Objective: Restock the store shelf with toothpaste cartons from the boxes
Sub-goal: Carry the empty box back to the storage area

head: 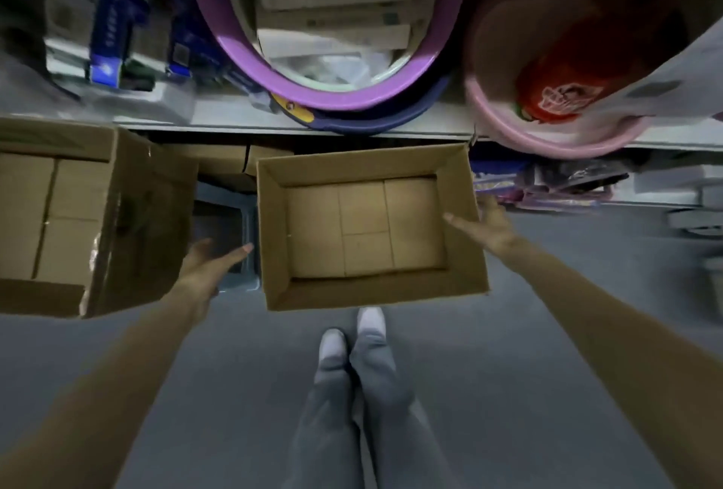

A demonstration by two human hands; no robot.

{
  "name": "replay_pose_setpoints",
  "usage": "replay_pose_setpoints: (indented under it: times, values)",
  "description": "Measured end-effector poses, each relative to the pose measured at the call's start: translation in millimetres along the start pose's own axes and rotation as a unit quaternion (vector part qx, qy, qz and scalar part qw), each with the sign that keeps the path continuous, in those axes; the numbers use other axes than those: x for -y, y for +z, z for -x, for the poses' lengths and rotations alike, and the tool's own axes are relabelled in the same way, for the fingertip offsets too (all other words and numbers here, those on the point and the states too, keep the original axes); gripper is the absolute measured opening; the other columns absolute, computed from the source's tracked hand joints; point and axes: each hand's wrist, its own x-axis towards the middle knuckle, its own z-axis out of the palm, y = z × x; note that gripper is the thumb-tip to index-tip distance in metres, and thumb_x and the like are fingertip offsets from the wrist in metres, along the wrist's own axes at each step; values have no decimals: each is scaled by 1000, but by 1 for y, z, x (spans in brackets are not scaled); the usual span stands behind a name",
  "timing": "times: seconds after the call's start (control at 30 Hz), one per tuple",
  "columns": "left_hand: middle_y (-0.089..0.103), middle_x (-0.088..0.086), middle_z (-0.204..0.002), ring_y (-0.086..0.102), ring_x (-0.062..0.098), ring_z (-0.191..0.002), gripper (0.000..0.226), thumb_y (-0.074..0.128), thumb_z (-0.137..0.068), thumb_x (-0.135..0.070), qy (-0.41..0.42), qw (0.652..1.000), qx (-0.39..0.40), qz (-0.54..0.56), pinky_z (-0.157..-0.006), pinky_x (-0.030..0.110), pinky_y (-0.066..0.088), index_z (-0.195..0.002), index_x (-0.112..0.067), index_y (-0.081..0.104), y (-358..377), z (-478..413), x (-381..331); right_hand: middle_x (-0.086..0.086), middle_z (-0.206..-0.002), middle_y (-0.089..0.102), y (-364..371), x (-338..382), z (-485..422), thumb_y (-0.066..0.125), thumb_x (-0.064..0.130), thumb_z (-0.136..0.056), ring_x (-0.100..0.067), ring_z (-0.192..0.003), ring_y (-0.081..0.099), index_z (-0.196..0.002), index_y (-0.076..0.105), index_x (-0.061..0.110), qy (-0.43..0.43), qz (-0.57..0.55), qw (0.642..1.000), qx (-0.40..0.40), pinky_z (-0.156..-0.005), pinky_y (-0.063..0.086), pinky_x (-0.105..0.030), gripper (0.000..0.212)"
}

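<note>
An open brown cardboard box (270,238) stands on the floor in front of the shelf; only its bare bottom flaps show inside. My left hand (209,265) is spread open just left of the box, a little apart from its wall. My right hand (487,224) is open at the box's right rim, fingers pointing over the edge; touch is unclear. A second, larger cardboard box (117,214) stands at the left, with plain brown packs inside. Blue cartons (107,38) stand on the white shelf (219,112) at upper left.
A purple basin (242,65) holding pale cartons and a pink basin (489,124) with a red item overhang the shelf edge. A grey-blue crate (234,214) sits between the two boxes. My legs and white shoes (352,336) stand on the grey floor just behind the box.
</note>
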Motion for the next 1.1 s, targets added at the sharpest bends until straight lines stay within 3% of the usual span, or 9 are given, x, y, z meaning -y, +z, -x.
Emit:
replay_pose_setpoints:
  times: [0.07,0.3,0.4,0.47,0.6,0.73,0.8,0.9,1.1]
  values:
    - [33,7,-152,35,30,-136,87,75,-80,-35,-19,1000,12,2,-103,46,36,-149,-16,26,19,-25,17,-14,-140,43,7,-7,-18,76,51,-71,-35,-129,42,-140,31,8,25,2,999,-36,-106,38,-49,93]
    - [49,7,-140,48,24,-122,76,74,-82,-33,-16,998,44,39,-105,38,37,-144,-13,35,74,-86,26,-14,-145,35,36,-34,-84,80,44,-69,-35,-132,38,-144,19,14,89,-42,994,-41,-111,34,-50,102]
    - [51,6,-138,48,26,-126,79,75,-79,-36,-16,997,34,66,-109,44,36,-144,-16,36,87,-98,21,-14,-148,33,42,-45,-100,79,37,-74,-34,-134,37,-147,15,12,83,-70,993,-49,-111,32,-43,100]
    - [49,8,-141,45,28,-129,83,76,-78,-36,-15,996,20,85,-112,47,33,-146,-16,32,92,-99,19,-13,-150,32,48,-46,-95,83,40,-66,-33,-136,35,-149,11,14,90,-86,991,-51,-111,31,-43,113]
    - [41,11,-146,39,30,-135,95,79,-76,-30,-26,994,0,110,-114,44,29,-150,-12,22,97,-88,24,-14,-146,37,57,-41,-77,82,68,-25,-36,-134,37,-145,15,23,117,-108,986,-57,-110,32,-53,145]
    - [43,14,-144,42,33,-131,106,84,-65,-40,-38,992,-2,119,-112,47,32,-148,-9,24,83,-57,39,-19,-144,37,48,-37,-41,82,67,-48,-39,-129,40,-144,24,12,107,-62,992,-39,-108,34,-53,125]
    - [44,15,-143,42,33,-132,91,80,-75,-29,-50,990,-5,135,-112,45,33,-146,-6,27,74,-36,45,-15,-139,42,40,-35,-27,82,73,-35,-36,-125,44,-137,27,19,114,-60,991,-19,-106,38,-54,128]
    - [50,19,-137,51,35,-124,83,80,-75,-35,-51,990,-27,128,-104,44,42,-138,-3,37,56,1,62,-10,-138,43,31,-48,-22,77,82,-21,-32,-125,45,-134,26,24,82,-45,996,17,-105,39,-53,136]
    - [51,19,-135,52,37,-122,86,81,-72,-40,-69,980,-63,178,-103,49,43,-137,-3,38,0,80,123,-17,-151,28,34,21,101,75,77,-34,-36,-138,30,-147,7,7,32,47,998,29,-113,29,-51,150]
